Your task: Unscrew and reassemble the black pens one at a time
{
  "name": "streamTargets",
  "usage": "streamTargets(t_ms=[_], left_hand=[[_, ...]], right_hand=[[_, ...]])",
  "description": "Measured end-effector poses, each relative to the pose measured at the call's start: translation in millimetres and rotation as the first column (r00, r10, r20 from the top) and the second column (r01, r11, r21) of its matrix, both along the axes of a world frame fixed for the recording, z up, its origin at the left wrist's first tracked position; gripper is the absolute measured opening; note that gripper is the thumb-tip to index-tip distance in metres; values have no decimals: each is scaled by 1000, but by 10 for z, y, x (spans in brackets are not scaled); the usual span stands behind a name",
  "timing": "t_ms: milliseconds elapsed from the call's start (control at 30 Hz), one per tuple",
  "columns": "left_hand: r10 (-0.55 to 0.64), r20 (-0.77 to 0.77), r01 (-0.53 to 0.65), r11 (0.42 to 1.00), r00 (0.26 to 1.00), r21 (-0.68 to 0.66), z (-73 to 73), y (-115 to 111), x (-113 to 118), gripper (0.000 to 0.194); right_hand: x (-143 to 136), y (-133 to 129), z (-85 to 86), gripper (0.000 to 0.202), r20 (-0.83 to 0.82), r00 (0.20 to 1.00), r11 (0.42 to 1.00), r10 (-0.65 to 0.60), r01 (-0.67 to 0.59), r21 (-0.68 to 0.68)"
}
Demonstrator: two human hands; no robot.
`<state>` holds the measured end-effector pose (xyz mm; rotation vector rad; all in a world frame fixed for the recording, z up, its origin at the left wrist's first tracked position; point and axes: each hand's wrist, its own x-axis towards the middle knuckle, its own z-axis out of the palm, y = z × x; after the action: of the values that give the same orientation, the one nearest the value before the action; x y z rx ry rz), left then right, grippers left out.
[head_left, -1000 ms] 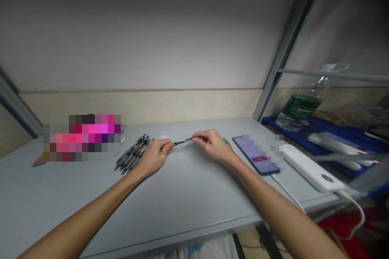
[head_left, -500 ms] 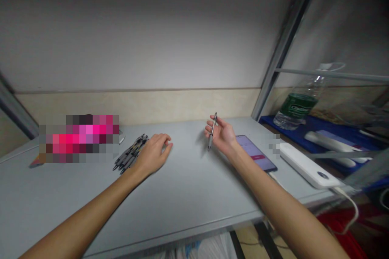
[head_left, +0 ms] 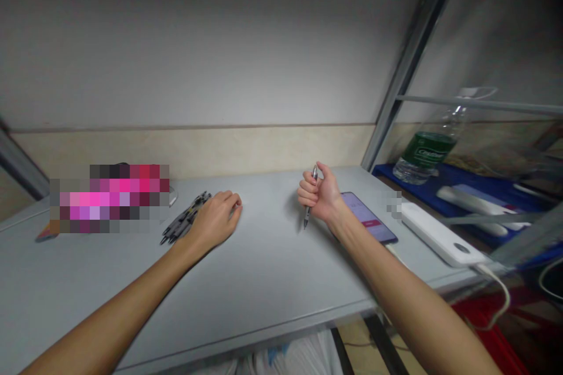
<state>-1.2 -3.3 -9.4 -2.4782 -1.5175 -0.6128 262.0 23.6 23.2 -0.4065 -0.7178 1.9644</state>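
My right hand [head_left: 320, 192] is closed around a pen [head_left: 307, 215], its fingers wrapped over the barrel and the thumb near the upper end. The pen is held steeply, its dark lower end pointing down toward the desk. My left hand [head_left: 217, 215] lies on the desk, palm down, with loosely bent fingers and nothing visible in them. Just left of it is a pile of similar grey and black pens [head_left: 181, 224], partly hidden behind the hand and wrist.
A lit phone [head_left: 369, 220] lies on the desk [head_left: 264, 281] beside my right wrist. Right of it is a white power bank [head_left: 440, 237] with a cable. Pink pixelated things [head_left: 114, 199] are at the left. A water bottle [head_left: 424, 152] stands behind the rail [head_left: 475, 104].
The fingers of my right hand have curled in from a looser, spread hold and now wrap the pen. My left hand stays beside the pile; the view has shifted slightly.
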Motion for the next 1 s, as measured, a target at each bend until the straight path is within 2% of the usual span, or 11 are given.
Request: streamTargets(t_ms=[167,367,533,667,833,1000], left_hand=[[139,-179,-134,990,974,39,24,-12,-23,23],[274,-247,-273,961,930,37,26,-33,-42,25],[239,-247,-244,970,939,7,-48,2,-68,25],[201,-232,-210,978,952,-15,-89,21,-67,23],[162,-224,-171,985,961,-21,-67,12,-71,22],[199,-244,-214,976,949,-39,-11,-12,-84,24]], right_hand=[[13,-4,8,44,35,999,1000,-25,25,18],[26,-26,50,49,51,998,999,-37,36,26],[45,-13,54,42,67,997,998,-39,37,43],[45,-13,59,46,54,998,998,-28,25,59],[39,-17,60,45,59,997,997,-44,41,60],[43,-22,63,51,58,997,996,-60,55,76]])
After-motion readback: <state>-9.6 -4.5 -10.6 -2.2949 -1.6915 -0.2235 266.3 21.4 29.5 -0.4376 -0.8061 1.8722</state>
